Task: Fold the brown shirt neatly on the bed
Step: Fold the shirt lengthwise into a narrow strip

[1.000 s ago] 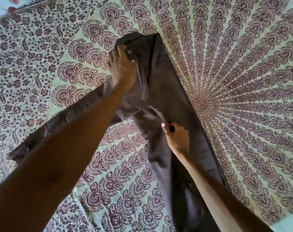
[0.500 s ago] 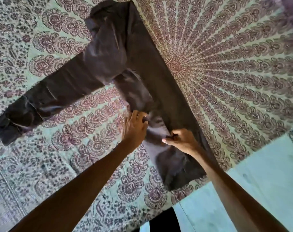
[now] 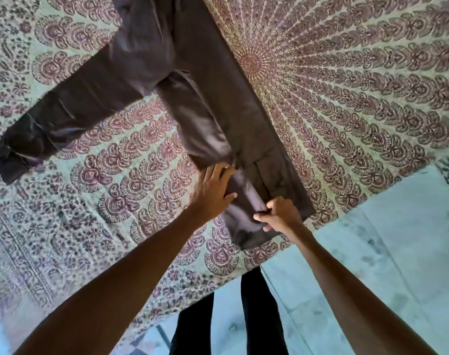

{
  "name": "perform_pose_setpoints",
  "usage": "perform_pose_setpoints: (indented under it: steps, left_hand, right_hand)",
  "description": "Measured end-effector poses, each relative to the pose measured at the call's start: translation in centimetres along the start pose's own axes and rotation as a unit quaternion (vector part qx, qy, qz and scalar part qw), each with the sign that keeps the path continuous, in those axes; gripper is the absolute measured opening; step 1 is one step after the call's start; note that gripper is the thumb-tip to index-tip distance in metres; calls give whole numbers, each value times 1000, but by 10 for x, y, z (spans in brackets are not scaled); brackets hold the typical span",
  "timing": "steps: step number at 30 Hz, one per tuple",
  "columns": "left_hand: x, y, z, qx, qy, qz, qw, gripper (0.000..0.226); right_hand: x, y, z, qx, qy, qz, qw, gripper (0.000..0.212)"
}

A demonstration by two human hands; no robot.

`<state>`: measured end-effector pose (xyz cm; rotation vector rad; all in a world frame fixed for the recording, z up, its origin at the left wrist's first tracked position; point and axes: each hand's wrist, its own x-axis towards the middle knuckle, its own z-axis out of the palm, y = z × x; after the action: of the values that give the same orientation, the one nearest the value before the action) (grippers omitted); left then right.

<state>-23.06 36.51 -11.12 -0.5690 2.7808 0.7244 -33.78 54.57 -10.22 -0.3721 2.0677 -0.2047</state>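
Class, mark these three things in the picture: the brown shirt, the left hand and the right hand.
brown shirt point(image 3: 218, 103): head view, on the folded body panel.
left hand point(image 3: 214, 190): head view, on the back of the hand.
right hand point(image 3: 282, 213): head view, on the knuckles, pinching the shirt's edge.

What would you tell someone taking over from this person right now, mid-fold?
Left hand: fingers straight, pressing flat on the brown shirt at its left edge.
Right hand: pinches a fold of the shirt near the hem.
The shirt lies on the patterned bedspread, its body folded into a long narrow strip; one sleeve sticks out to the left.
Left to do: probably fold that sleeve in, then fold the strip up.
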Motion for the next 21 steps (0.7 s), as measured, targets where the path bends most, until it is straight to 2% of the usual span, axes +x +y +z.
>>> perform_pose_setpoints:
  steps: [3, 6, 11, 16, 21]
  left_hand:
    - [-26, 5, 11, 19, -21, 15, 999, 52]
    - [-57, 13, 29, 33, -46, 16, 998, 58]
    - [-85, 47, 50, 40, -41, -83, 995, 70]
    - [-88, 69, 56, -15, -31, -155, 987, 48]
    - [-92, 74, 60, -54, -46, -147, 987, 36]
  right_hand:
    - [-3, -3, 4, -30, 10, -2, 999, 41]
    - [-3, -7, 3, 20, -45, 22, 999, 32]
    - [-2, -6, -2, 52, -58, 39, 996, 29]
    - [-3, -5, -3, 61, -52, 25, 996, 31]
    - [-8, -8, -4, 12, -36, 30, 999, 26]
